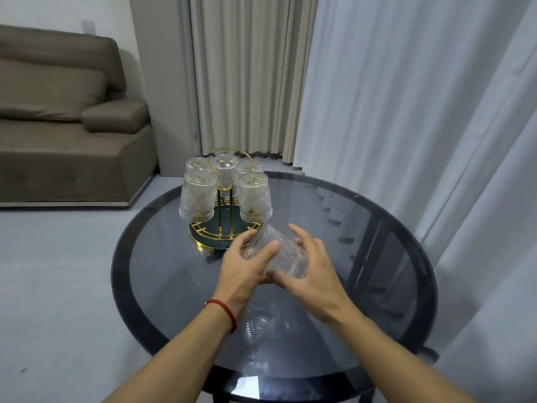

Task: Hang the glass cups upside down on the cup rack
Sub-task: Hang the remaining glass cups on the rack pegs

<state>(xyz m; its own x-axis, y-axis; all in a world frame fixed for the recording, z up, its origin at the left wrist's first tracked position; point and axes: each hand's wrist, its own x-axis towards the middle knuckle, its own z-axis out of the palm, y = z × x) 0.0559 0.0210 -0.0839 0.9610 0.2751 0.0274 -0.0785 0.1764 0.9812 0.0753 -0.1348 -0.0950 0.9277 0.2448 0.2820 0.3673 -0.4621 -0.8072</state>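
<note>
A gold wire cup rack (208, 239) with a round dark base stands at the far left of the round glass table. Several ribbed glass cups hang upside down on it, the nearest two at front left (196, 200) and front right (255, 199). Just in front of the rack, both hands hold one more ribbed glass cup (283, 255) tilted on its side above the table. My left hand (244, 266) grips it from the left, thumb on top. My right hand (312, 269) cups it from the right and below.
The dark round glass table (377, 257) fills the middle of the view. A brown sofa (66, 126) stands at the back left on a grey floor. Beige and pale curtains (392, 97) hang behind and to the right.
</note>
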